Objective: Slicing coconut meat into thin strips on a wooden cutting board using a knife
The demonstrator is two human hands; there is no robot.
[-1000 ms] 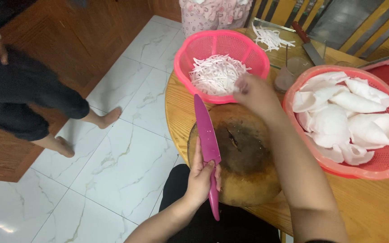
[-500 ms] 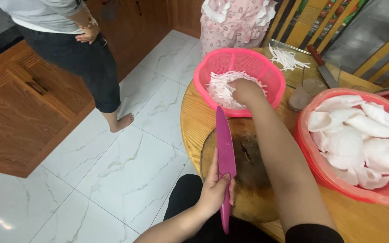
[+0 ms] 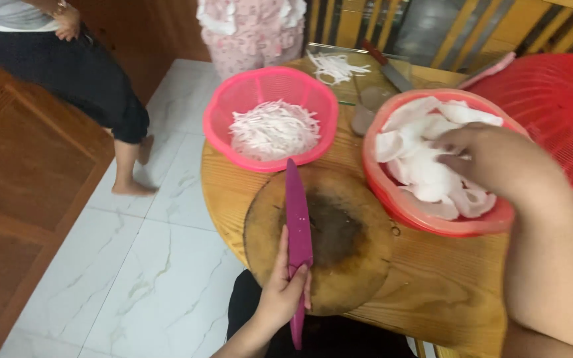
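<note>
Right hand (image 3: 492, 159) has swung out of the pink basket (image 3: 230, 109) and over to the red basket (image 3: 392, 199) since half a second ago; camera has tilted right with it. Knife and left hand look unchanged.

Nearest: left hand (image 3: 285, 292) wrapped around the handle of the magenta knife (image 3: 298, 225), blade lying flat on the round wooden chopping board (image 3: 353, 265), tip pointing away toward the pink basket. Board is bare, dark stain in the middle, nothing on it to cut.

Right hand sits down in the red basket just right of the board, fingers curled onto the white slices (image 3: 426, 172); cannot tell whether it has closed on one or is only touching the pile.

Step, as I read it: fetching the next white piece to slice. Next move calls for a firm pinch on a piece or two, lifting clear of the basket rim, and setting it on the board centre beside the blade, with the knife raised out of the way.

Farther: pink basket holds white shreds (image 3: 273, 129), touching the board's far edge. Beyond, more shreds (image 3: 336, 66) on a tray, a cleaver (image 3: 389, 69), red mesh cover (image 3: 558, 126) at right. Two people stand on the tiled floor (image 3: 121, 278) past the table (image 3: 445, 285).
</note>
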